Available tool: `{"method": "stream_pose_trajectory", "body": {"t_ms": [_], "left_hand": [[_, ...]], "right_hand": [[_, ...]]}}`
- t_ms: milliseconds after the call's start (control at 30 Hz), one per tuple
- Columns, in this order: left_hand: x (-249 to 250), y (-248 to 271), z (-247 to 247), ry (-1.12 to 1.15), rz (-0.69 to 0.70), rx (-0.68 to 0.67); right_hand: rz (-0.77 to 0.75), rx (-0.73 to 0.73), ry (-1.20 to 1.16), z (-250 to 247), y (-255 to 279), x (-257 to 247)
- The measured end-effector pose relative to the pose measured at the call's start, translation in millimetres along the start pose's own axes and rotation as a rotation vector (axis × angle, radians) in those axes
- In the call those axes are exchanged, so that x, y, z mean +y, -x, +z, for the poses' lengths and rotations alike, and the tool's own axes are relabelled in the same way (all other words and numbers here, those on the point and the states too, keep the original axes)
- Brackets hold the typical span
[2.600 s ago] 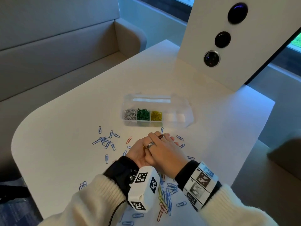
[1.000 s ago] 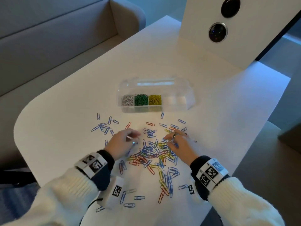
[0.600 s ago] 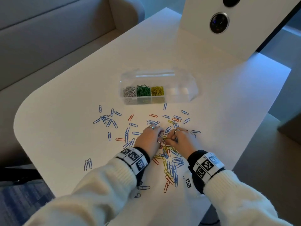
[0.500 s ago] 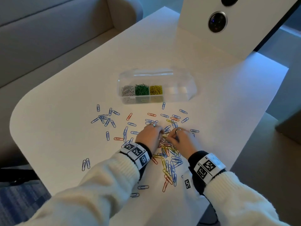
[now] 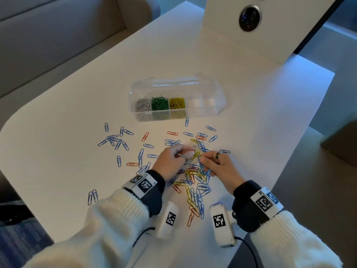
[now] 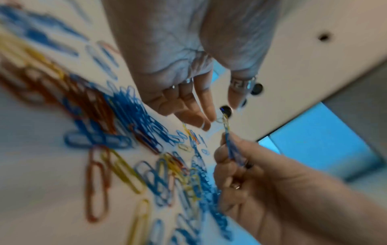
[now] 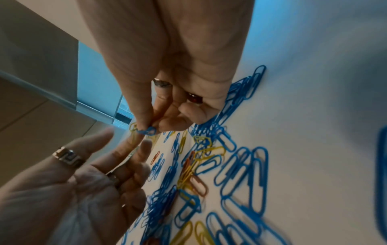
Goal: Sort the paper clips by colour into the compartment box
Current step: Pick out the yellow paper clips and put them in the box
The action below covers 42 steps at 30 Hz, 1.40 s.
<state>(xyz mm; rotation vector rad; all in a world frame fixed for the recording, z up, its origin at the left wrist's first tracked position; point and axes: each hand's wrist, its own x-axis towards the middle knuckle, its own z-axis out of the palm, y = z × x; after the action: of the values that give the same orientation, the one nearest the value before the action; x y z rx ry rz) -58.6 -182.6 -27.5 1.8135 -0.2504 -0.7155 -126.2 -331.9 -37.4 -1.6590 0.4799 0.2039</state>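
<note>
Several blue, red and yellow paper clips lie in a pile [image 5: 195,182] on the white table [image 5: 77,105]. My right hand [image 5: 202,160] pinches a small bunch of blue clips [image 7: 147,131] between thumb and forefinger, just above the pile. A yellow clip [image 5: 196,154] hangs tangled at the bunch's far end. My left hand [image 5: 188,155] faces it with fingers stretched out and thumb apart, its fingertips [image 6: 206,123] touching that yellow clip [image 6: 224,117]. The clear compartment box [image 5: 212,105] stands open beyond, with white, green and yellow clips in its left three compartments.
More blue clips [image 5: 116,141] are scattered to the left of the pile, and a few red ones lie among them. A white panel with a round lens [image 5: 249,16] stands at the back right. A grey sofa [image 5: 58,35] borders the table's left side.
Both hands came together over the pile and rose slightly. The right hand has picked up a bunch of blue clips, and the left hand's fingers have opened toward the yellow clip on it.
</note>
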Motion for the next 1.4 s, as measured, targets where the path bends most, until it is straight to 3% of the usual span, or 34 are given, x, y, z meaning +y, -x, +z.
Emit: {"method": "stream_pose_trajectory", "body": {"t_ms": [67,333,467,567,667,867,967,1100,1200,1400], "left_hand": [[3.2,3.1,4.6,0.164,-0.056,-0.013],[-0.7,2.2,6.7,0.375,-0.140,0.041],[0.4,2.4,-3.3,0.629,-0.193,0.021],[0.7,4.3,-13.6,0.618,-0.202,-0.029],[-0.1,5.9,-18.4,0.615,-0.243,-0.033],[1.9,12.5,-14.7,0.652,-0.339,-0.102],[-1.8,10.3,-6.1,0.334,-0.349,-0.076],[-12.1,12.2,5.3,-0.376,-0.070,-0.105],[-17.9,14.5,9.0,-0.587,0.030,-0.088],[-24.0,8.6,11.5,-0.858,0.091,-0.042]], "right_hand": [[-0.002,-0.019,-0.041,1.3,2.3,-0.1],[-0.075,0.012,-0.031,3.3,7.4,3.9],[-0.078,0.112,0.185,-12.2,8.8,20.7],[-0.047,0.180,0.346,-24.4,7.7,37.5],[-0.127,0.236,0.527,-23.2,11.0,37.5],[-0.218,0.154,0.770,3.5,21.9,26.5],[-0.194,0.165,0.804,7.3,16.3,25.0],[-0.186,0.181,0.796,5.8,12.2,23.8],[-0.157,0.176,0.728,3.7,9.5,23.8],[-0.051,0.076,0.296,-5.3,7.3,25.2]]}}
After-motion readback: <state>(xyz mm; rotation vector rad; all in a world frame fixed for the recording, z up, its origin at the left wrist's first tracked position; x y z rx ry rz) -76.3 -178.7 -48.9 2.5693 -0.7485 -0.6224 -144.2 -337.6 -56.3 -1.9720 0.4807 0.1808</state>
